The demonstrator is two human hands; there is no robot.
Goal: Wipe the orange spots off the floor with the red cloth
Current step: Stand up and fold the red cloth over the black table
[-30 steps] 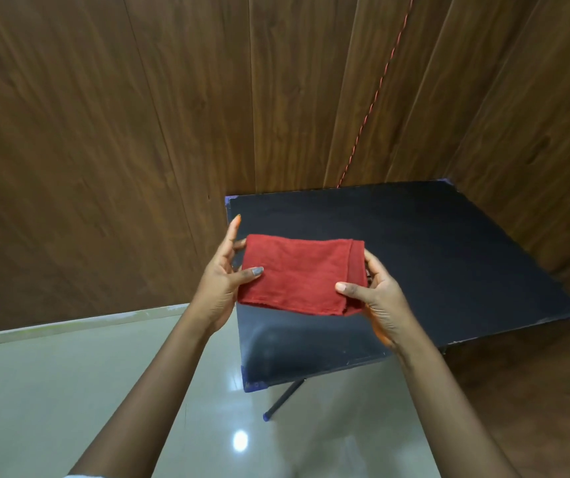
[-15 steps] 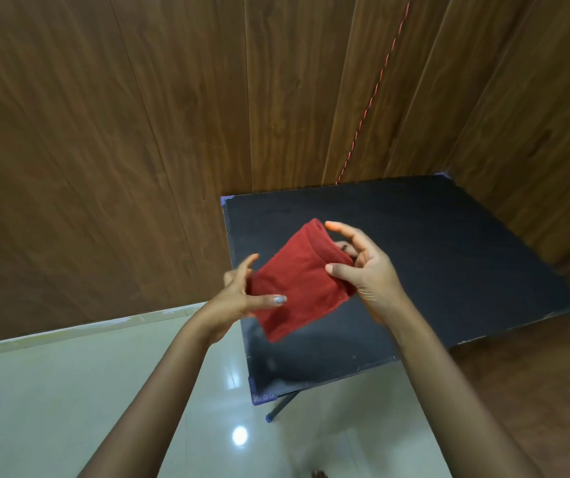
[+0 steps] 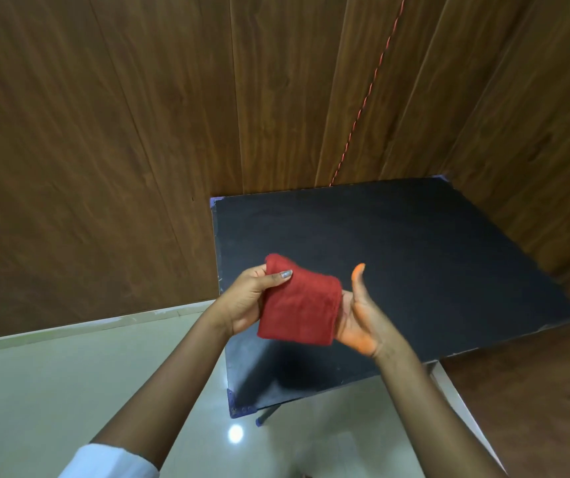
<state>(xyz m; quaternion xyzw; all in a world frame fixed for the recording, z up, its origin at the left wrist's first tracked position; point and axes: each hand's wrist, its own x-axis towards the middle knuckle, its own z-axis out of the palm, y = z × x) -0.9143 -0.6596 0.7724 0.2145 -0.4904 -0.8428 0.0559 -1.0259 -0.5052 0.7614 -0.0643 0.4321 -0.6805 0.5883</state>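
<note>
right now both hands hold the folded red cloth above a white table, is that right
No: the head view shows the table is black, not white. The left hand and right hand do hold the folded red cloth above it.

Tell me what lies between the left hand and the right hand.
Head view: the folded red cloth fills the gap. The left hand grips its left edge; its right edge lies against the open palm of the right hand.

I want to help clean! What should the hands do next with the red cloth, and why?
Probably lower the red cloth toward the floor. It is folded, gripped by the left hand, the open right hand beside it, but it is over the black table.
</note>
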